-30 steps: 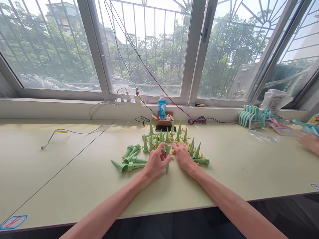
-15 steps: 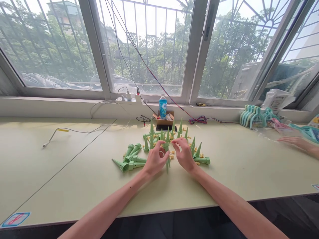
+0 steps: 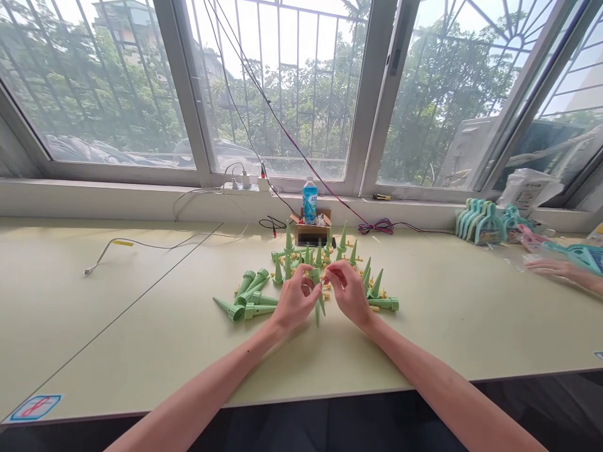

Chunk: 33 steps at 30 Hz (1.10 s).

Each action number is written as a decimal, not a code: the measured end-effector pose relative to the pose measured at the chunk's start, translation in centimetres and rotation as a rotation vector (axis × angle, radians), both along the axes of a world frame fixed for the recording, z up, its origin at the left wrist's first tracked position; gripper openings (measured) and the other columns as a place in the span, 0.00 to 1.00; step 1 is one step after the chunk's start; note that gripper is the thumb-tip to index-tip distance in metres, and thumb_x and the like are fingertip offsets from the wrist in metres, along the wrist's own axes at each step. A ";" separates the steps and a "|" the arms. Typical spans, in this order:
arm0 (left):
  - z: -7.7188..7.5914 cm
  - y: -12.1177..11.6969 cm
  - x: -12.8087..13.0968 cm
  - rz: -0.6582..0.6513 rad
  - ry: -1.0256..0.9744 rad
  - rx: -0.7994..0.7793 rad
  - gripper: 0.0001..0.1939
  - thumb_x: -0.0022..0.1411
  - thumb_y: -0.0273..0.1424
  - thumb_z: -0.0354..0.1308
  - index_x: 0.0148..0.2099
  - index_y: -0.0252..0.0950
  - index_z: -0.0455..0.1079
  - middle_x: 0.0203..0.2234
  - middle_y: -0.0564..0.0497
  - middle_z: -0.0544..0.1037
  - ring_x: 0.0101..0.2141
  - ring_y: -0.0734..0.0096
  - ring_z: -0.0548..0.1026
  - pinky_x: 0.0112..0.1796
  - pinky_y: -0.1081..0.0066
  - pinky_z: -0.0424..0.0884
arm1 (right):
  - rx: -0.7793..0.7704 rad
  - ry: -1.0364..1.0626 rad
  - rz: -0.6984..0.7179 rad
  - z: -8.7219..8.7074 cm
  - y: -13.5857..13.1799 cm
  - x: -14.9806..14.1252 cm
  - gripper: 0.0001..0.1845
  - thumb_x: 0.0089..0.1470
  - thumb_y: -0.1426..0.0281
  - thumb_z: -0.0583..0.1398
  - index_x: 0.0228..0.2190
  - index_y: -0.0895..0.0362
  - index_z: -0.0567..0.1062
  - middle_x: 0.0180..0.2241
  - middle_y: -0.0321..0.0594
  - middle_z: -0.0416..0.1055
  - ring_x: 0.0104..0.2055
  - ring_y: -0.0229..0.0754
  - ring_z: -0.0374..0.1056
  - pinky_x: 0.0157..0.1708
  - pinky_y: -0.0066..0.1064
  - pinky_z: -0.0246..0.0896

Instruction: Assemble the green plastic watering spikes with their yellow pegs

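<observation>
My left hand is closed around a green plastic watering spike, its capped end up and its point downward. Close beside it on the right, my right hand pinches something small and pale between thumb and fingers, too small to make out. More green spikes stand on their caps behind and to the right of my hands. Left of my left hand several others lie in a loose pile. Small yellow valve-like pieces are scattered among the upright spikes, partly hidden by my hands.
A blue bottle and an open cardboard box stand at the back by the window. A white cable crosses the table on the left. Another person's hand rests near small teal hangers at right.
My right fingertips have dropped slightly beside the held spike. My left hand keeps its hold, and the spike has tilted slightly. The whole view has shifted a little.
</observation>
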State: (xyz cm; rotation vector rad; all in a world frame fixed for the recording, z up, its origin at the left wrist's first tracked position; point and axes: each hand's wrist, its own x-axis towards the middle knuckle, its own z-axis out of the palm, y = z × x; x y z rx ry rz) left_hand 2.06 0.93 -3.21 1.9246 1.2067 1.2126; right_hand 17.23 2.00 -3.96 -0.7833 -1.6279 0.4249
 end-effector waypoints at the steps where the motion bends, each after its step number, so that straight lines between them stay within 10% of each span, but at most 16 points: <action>1: 0.0 0.0 0.0 -0.001 -0.002 0.000 0.15 0.60 0.36 0.54 0.48 0.39 0.58 0.23 0.58 0.70 0.20 0.76 0.66 0.24 0.75 0.62 | -0.005 0.002 0.006 0.0 0.0 0.0 0.04 0.62 0.68 0.54 0.35 0.55 0.68 0.33 0.37 0.67 0.33 0.38 0.68 0.35 0.32 0.67; 33: -0.3 0.1 -0.4 0.058 0.049 0.158 0.13 0.61 0.35 0.54 0.47 0.39 0.60 0.20 0.59 0.67 0.18 0.77 0.64 0.23 0.75 0.61 | -0.091 -0.050 0.013 -0.7 0.2 0.1 0.08 0.60 0.66 0.55 0.31 0.56 0.70 0.26 0.37 0.69 0.26 0.37 0.65 0.29 0.30 0.64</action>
